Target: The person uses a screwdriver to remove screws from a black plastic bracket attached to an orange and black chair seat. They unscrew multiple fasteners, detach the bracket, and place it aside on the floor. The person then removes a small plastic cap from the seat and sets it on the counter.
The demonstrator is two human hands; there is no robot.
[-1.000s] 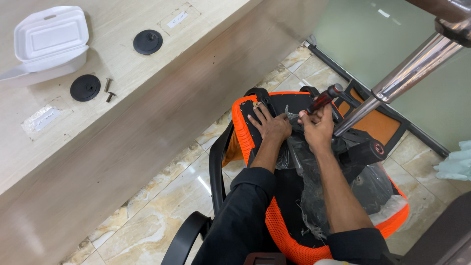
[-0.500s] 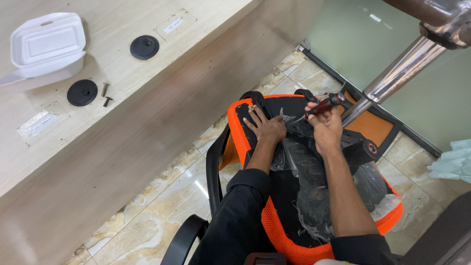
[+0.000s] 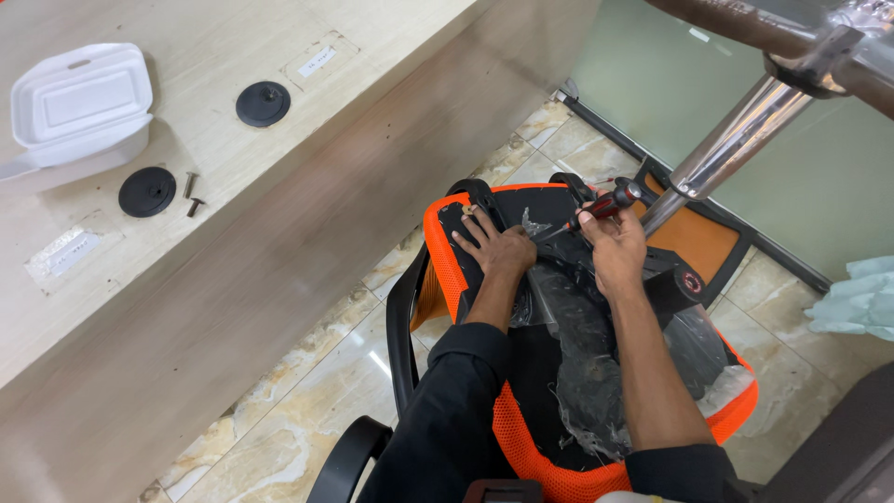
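Note:
An orange and black office chair seat lies upside down on the floor, partly wrapped in clear plastic film. My left hand rests flat on its black underside near the front rim, fingers spread. My right hand grips a screwdriver with a red and black handle, its tip pointing left toward the seat's underside. A chrome chair column rises from the seat toward the upper right. A black armrest sticks out on the seat's left.
A light wooden desk runs along the left, carrying a white foam food box, two black round caps and two loose screws. Marble tile floor lies below. A green glass wall stands behind; pale blue cloth lies at right.
My left hand has flattened and slid forward on the seat underside. My right hand has brought the screwdriver slightly lower and to the left. The view shifted a little.

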